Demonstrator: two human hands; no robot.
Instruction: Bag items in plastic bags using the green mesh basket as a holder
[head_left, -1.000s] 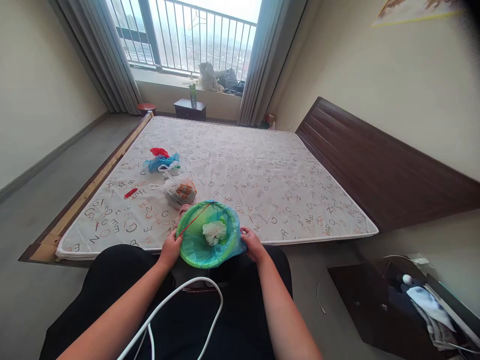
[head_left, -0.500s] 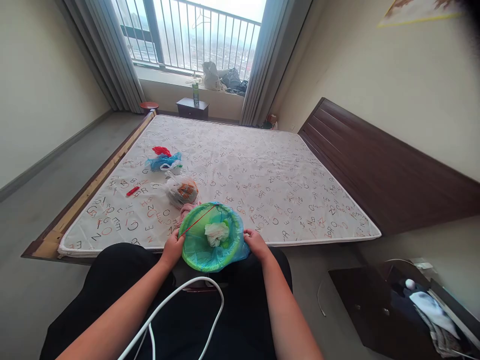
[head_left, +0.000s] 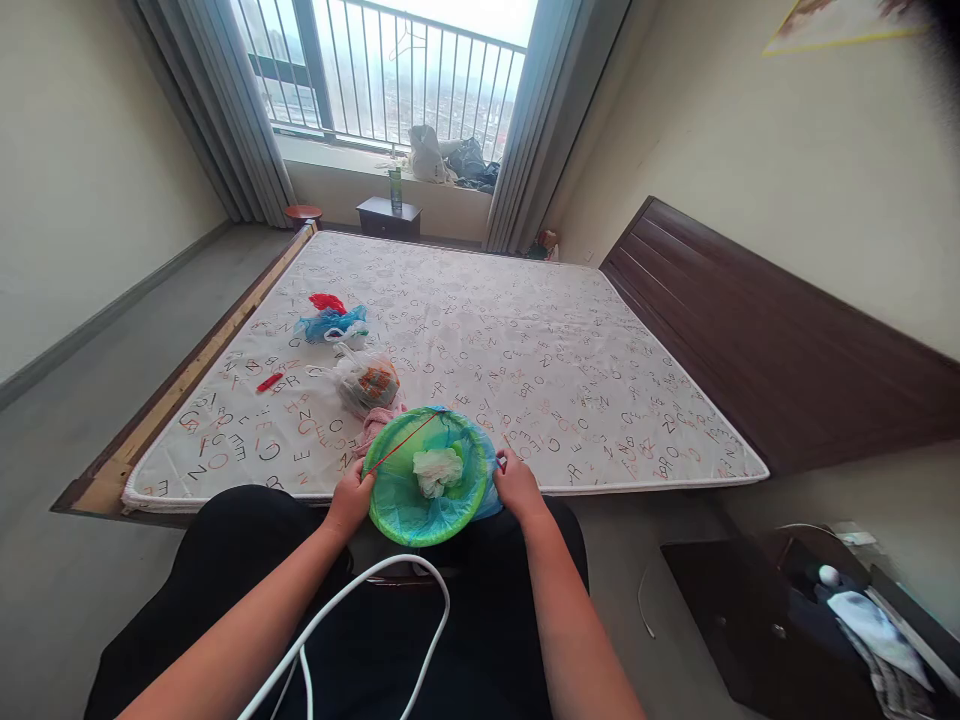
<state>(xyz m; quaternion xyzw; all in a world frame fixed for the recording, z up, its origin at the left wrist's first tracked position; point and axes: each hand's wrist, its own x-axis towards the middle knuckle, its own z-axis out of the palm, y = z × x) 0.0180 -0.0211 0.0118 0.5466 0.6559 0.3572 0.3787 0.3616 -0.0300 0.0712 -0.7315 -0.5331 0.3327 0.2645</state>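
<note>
A round green bin point(head_left: 480, 500) stands between my knees, lined with a thin blue plastic bag point(head_left: 486, 462). Crumpled white tissue point(head_left: 438, 471) lies inside on something bright green. My left hand point(head_left: 349, 503) is closed on the left side of the rim, where a red string point(head_left: 409, 440) stretches across the opening. On the right, my right hand point(head_left: 517, 484) pinches the bag's loose edge, just outside the rim. The bin's lower part is hidden from above.
A lettered mattress point(head_left: 525, 370) lies ahead, bearing a knotted clear bag point(head_left: 365, 382), pink cloth point(head_left: 375, 430), blue bag point(head_left: 330, 324), red bag point(head_left: 327, 302) and small red object point(head_left: 269, 382). A white cable point(head_left: 375, 566) loops over my lap. A dark nightstand point(head_left: 720, 610) stands right.
At the right side the bag has come off the bin's rim, so more green shows there. My right hand has shifted slightly up and right with the bag's edge.
</note>
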